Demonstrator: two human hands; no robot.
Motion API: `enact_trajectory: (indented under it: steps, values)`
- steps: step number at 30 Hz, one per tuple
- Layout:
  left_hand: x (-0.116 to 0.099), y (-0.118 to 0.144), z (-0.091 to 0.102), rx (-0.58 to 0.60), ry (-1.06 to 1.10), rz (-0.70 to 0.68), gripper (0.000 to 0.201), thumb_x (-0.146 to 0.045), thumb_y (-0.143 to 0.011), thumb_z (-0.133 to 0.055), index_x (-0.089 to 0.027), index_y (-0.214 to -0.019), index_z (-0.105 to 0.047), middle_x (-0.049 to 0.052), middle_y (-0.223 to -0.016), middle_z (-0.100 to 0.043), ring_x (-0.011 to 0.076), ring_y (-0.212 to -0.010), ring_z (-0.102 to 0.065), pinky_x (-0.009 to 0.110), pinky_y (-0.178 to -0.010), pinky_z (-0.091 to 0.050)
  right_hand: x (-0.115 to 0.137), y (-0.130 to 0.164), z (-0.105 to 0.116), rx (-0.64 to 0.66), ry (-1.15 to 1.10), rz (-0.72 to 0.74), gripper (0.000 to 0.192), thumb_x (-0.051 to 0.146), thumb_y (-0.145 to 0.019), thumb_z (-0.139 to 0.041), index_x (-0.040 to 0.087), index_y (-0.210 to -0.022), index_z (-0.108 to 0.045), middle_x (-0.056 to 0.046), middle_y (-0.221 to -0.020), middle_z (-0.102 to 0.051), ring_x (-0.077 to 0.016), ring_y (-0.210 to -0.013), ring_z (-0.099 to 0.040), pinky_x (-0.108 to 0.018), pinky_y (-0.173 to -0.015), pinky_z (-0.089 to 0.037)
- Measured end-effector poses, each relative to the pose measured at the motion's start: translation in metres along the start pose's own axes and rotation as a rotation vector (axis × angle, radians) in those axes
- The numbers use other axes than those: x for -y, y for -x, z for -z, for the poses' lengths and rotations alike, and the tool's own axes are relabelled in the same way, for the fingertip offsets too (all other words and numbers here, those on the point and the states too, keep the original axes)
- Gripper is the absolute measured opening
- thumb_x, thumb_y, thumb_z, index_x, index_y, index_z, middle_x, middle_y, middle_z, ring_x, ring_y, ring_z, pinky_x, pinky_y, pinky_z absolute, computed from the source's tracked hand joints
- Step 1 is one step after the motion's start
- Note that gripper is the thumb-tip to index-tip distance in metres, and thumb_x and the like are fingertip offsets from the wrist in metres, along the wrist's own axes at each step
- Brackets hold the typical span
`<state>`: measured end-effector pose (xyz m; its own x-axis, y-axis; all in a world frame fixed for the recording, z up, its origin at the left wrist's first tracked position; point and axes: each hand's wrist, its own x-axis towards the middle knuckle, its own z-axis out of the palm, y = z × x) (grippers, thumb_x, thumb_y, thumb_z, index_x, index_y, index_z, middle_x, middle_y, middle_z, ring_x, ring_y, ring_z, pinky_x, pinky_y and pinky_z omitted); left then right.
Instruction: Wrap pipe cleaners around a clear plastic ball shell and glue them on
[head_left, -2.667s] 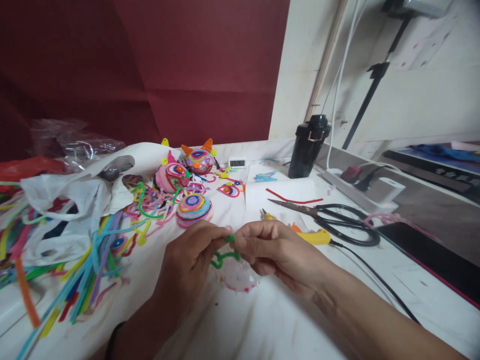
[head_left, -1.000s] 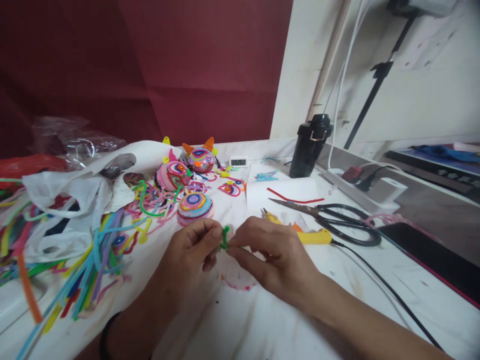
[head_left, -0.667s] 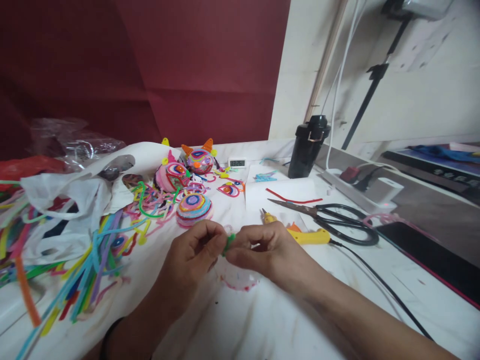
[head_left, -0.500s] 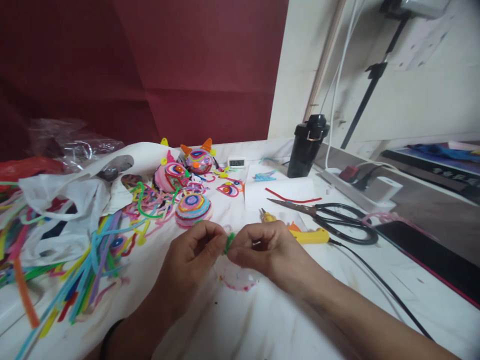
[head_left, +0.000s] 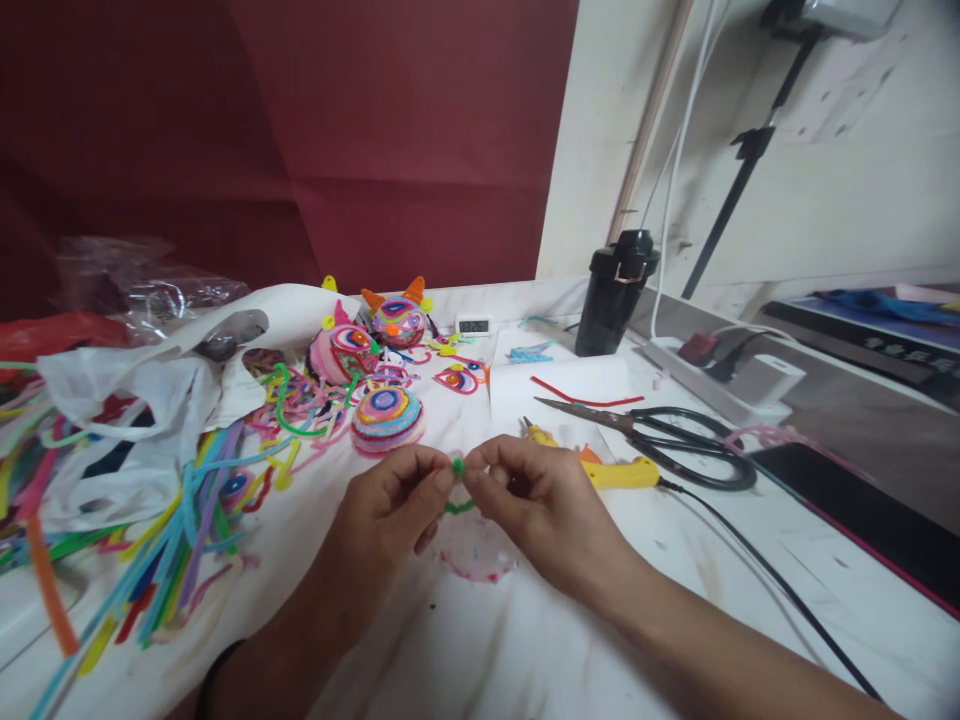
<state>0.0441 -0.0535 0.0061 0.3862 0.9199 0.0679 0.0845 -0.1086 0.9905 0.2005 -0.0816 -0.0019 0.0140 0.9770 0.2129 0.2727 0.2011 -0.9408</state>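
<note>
Two hands: left hand (head_left: 390, 500) and right hand (head_left: 536, 495) meet above the table's (head_left: 525, 650) near middle.
Grip: both pinch a green pipe cleaner (head_left: 457, 470), fingers closed on it.
Nearby: yellow glue gun (head_left: 619, 472), black scissors (head_left: 675, 435).

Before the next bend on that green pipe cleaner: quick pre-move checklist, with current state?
1. Left hand pinching the green pipe cleaner: ok.
2. Right hand pinching it from the other side: ok.
3. Piece held above the white table cover, clear of the pink patch: ok.
4. How much of the coil is formed: cannot tell, fingers hide most of it.
5. Scissors and yellow glue gun lying apart from both hands: ok.
6. Glue gun hot or not: cannot tell.
</note>
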Motion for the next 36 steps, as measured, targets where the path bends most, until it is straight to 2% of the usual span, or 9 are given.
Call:
enact_trajectory:
  steps: [8,16,22,24,28,32,36]
  values:
    - [0.002,-0.001,0.000,0.111,0.129,0.090,0.020,-0.035,-0.081,-0.063,-0.016,-0.075,-0.061,-0.007,-0.053,-0.044,0.0059,-0.046,-0.037,0.018,-0.044,-0.031,0.002,0.000,0.002,-0.045,0.009,0.029,0.014,0.024,-0.085,-0.053,0.019,-0.073,-0.058,0.007,-0.053,-0.045,-0.0076,-0.048,-0.040,-0.020,-0.046,-0.028]
    - [-0.004,-0.002,0.001,0.234,0.198,0.267,0.028,-0.041,-0.074,-0.069,-0.015,-0.070,-0.058,-0.008,-0.052,-0.037,0.0043,-0.044,-0.030,0.017,-0.041,-0.026,-0.001,0.003,0.001,0.014,0.016,0.161,0.011,0.024,-0.087,-0.055,0.021,-0.079,-0.063,0.006,-0.058,-0.050,-0.0089,-0.052,-0.044,-0.021,-0.048,-0.032]
    - [-0.005,-0.001,0.005,0.333,0.166,0.316,0.026,-0.039,-0.074,-0.068,-0.014,-0.072,-0.059,-0.006,-0.056,-0.042,0.0035,-0.044,-0.033,0.016,-0.041,-0.027,-0.001,0.003,0.001,0.062,-0.026,0.190,0.012,0.024,-0.087,-0.056,0.019,-0.079,-0.063,0.004,-0.060,-0.055,-0.0094,-0.054,-0.046,-0.021,-0.048,-0.034]
    - [-0.005,-0.001,0.005,0.290,0.154,0.272,0.024,-0.037,-0.076,-0.067,-0.015,-0.073,-0.059,-0.006,-0.056,-0.043,0.0041,-0.044,-0.035,0.016,-0.041,-0.030,0.001,0.001,0.002,0.035,-0.080,0.137,0.012,0.026,-0.085,-0.056,0.019,-0.077,-0.062,0.005,-0.057,-0.051,-0.0091,-0.051,-0.044,-0.021,-0.047,-0.033]
    - [-0.006,-0.002,0.003,0.122,0.038,0.082,0.019,-0.036,-0.077,-0.066,-0.018,-0.079,-0.060,-0.007,-0.060,-0.048,0.0053,-0.045,-0.039,0.016,-0.039,-0.032,0.006,-0.004,0.004,0.018,-0.213,-0.037,0.010,0.025,-0.078,-0.059,0.017,-0.072,-0.058,0.006,-0.049,-0.051,-0.0073,-0.043,-0.042,-0.019,-0.042,-0.031]
    - [-0.004,-0.001,0.003,-0.027,-0.267,-0.177,0.012,-0.029,-0.082,-0.063,-0.019,-0.074,-0.062,-0.006,-0.061,-0.053,0.0051,-0.044,-0.041,0.017,-0.041,-0.034,0.009,-0.008,0.008,0.105,-0.375,-0.174,0.010,0.024,-0.071,-0.063,0.016,-0.070,-0.057,0.004,-0.047,-0.059,-0.0058,-0.037,-0.045,-0.016,-0.038,-0.031]
    - [0.001,0.002,0.004,-0.177,-0.610,-0.505,0.014,-0.025,-0.090,-0.055,-0.020,-0.080,-0.062,-0.004,-0.067,-0.060,0.0076,-0.052,-0.054,0.018,-0.051,-0.044,0.009,-0.010,0.009,0.173,-0.527,-0.247,0.014,0.029,-0.072,-0.064,0.015,-0.074,-0.059,0.000,-0.048,-0.064,-0.0062,-0.033,-0.049,-0.014,-0.033,-0.025]
